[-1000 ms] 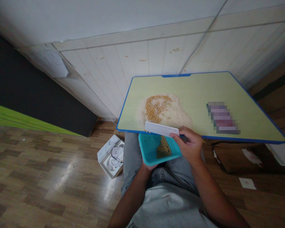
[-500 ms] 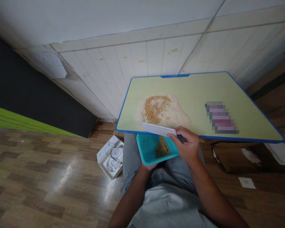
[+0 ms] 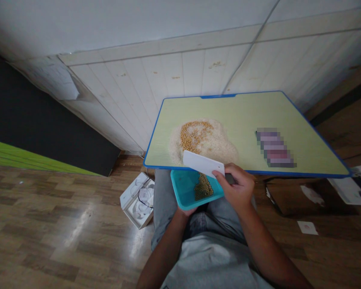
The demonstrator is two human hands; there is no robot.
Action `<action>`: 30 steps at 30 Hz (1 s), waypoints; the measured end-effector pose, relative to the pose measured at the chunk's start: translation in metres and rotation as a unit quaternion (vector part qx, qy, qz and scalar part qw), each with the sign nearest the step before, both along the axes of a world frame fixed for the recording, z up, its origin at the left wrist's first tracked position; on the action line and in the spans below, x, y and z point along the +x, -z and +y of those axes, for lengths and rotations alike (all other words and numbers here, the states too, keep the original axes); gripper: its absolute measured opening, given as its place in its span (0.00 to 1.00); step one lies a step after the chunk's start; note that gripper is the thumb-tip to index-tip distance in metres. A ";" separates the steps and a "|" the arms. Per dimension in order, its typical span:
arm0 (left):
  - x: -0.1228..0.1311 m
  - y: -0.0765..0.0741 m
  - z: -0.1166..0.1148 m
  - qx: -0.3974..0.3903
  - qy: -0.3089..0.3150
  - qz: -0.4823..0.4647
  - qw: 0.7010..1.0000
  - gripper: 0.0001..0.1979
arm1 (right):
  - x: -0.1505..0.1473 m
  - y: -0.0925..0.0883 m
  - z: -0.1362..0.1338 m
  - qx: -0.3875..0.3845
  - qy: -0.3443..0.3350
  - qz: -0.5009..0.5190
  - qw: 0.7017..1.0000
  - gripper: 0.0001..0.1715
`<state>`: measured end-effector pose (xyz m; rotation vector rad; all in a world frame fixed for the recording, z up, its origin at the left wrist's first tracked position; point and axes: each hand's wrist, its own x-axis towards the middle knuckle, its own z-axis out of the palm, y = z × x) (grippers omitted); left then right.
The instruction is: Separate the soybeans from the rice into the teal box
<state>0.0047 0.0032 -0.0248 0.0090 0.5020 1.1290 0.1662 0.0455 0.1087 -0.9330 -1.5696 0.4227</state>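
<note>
Nearest, the left hand (image 3: 186, 211) is supporting a teal tub (image 3: 178, 192) from below; hidden fingers leave its grip unclear. Tan beans (image 3: 203, 188) are lying inside. Just above, the right hand (image 3: 239, 187) is pinching a white scraper (image 3: 202, 162) at the near edge of the table (image 3: 243, 110). Beyond, loose beans (image 3: 187, 137) are resting among pale grains (image 3: 224, 146). The person is apparently scraping beans tubward; another stroke calls for setting the blade behind them.

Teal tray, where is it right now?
In the head view, the teal tray is just below centre, by the near edge of the table, with the left hand under it.
</note>
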 end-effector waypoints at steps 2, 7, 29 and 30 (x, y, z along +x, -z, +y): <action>0.000 0.001 0.000 -0.010 -0.007 -0.002 1.000 0.34 | -0.002 0.000 -0.002 0.000 -0.004 -0.011 1.000 0.13; 0.000 -0.001 0.000 -0.021 -0.009 -0.039 0.999 0.31 | 0.008 0.001 -0.005 0.007 0.037 -0.015 0.999 0.12; -0.003 0.006 0.000 -0.027 0.002 0.003 1.000 0.35 | 0.021 -0.001 -0.010 0.032 0.035 -0.016 0.999 0.12; -0.003 0.006 -0.001 -0.026 0.003 0.005 1.000 0.35 | 0.023 0.000 -0.010 0.031 0.042 -0.019 0.998 0.12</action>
